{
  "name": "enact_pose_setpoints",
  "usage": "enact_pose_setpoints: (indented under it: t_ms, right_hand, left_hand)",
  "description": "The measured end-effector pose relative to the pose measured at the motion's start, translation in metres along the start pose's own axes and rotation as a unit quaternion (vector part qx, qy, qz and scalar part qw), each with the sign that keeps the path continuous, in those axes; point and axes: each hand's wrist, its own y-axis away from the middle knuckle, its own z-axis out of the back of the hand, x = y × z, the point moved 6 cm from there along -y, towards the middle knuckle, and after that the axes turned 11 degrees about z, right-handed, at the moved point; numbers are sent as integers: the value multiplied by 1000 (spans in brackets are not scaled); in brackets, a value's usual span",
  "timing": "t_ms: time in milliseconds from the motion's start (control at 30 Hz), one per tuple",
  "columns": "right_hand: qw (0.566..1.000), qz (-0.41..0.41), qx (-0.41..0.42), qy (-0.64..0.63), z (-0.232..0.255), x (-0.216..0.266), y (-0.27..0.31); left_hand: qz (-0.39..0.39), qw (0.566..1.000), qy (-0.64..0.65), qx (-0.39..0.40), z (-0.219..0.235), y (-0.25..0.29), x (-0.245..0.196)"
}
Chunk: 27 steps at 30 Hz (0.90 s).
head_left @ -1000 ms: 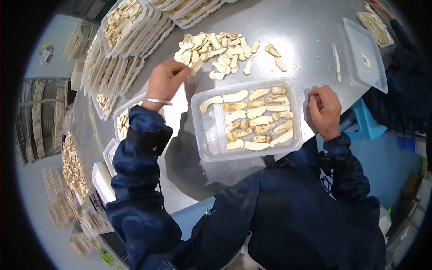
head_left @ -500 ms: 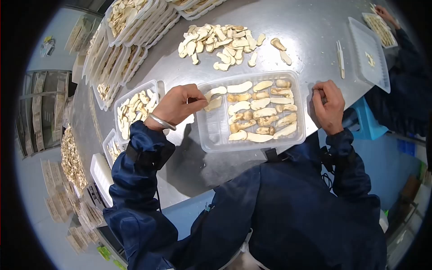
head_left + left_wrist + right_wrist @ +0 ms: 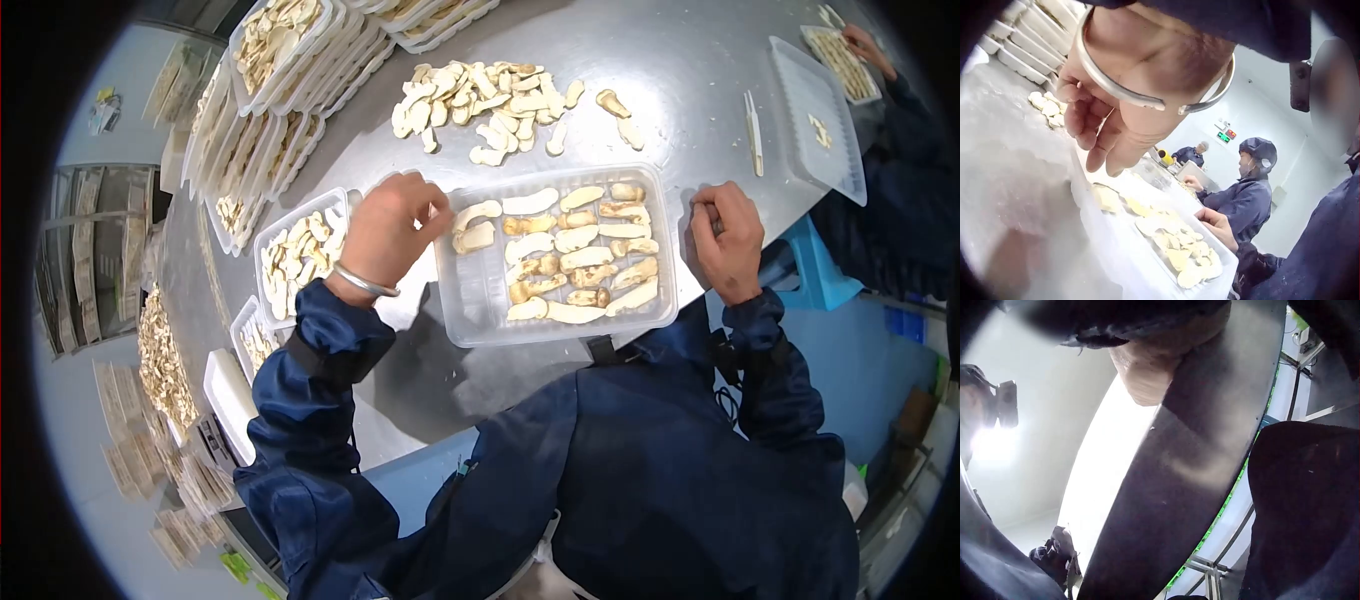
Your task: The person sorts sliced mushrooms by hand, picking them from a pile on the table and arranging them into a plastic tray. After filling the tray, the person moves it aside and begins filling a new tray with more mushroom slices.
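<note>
A clear plastic tray [image 3: 470,310] lies in front of me with mushroom slices laid in rows. In its upper left part, a short mushroom slice [image 3: 474,237] lies below a longer curved slice [image 3: 478,214]. Just left of the tray's rim is my left hand [image 3: 395,228], fingers loosely bent and nothing held. The left wrist view shows the same hand [image 3: 1116,119], its fingertips above the tray's edge near a pale slice [image 3: 1105,197]. My right hand [image 3: 730,242] rests on the metal table right of the tray, fingers loosely curled.
Beyond the tray lies a pile of mushroom slices [image 3: 485,98], with two loose pieces [image 3: 620,118] to its right. Stacked full trays [image 3: 290,90] stand at the back left. White tweezers [image 3: 753,135] lie near another tray [image 3: 850,180]. Another person's hand [image 3: 868,50] is at far right.
My left hand brought a mushroom slice from the pile to the tray's upper left, let it go and drew back slightly left. The right hand has stayed beside the tray.
</note>
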Motion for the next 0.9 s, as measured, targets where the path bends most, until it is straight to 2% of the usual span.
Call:
enact_pose_setpoints:
  t_ms: [67, 133, 300, 367, 467, 567, 667, 767, 900]
  right_hand:
    - [1000, -5, 3, 2, 1, 0, 0]
    - [1000, -7, 5, -1, -1, 1, -1]
    - [1000, -6, -8, -7, 1, 1, 0]
    - [1000, -7, -7, -3, 1, 0, 0]
    - [1000, -10, -2, -3, 0, -1, 1]
    - [1000, -11, -1, -4, -1, -1, 1]
    - [1000, -8, -4, -5, 0, 0, 0]
    - [1000, -6, -5, -3, -1, -1, 1]
    - [1000, -11, -2, 3, -1, -1, 1]
  left_hand:
    - [1, 997, 5, -80, 15, -18, 6]
    - [37, 995, 31, -91, 18, -48, 13]
    - [43, 988, -101, -111, -14, -98, 13]
    - [59, 985, -128, -102, -22, -103, 19]
    - [13, 982, -122, -142, -27, -103, 32]
    - [7, 980, -113, -163, -23, -95, 31]
    - [45, 985, -117, -122, -18, -93, 22]
    - [17, 978, -128, -162, -21, -97, 20]
    - [21, 978, -131, -164, -27, -105, 30]
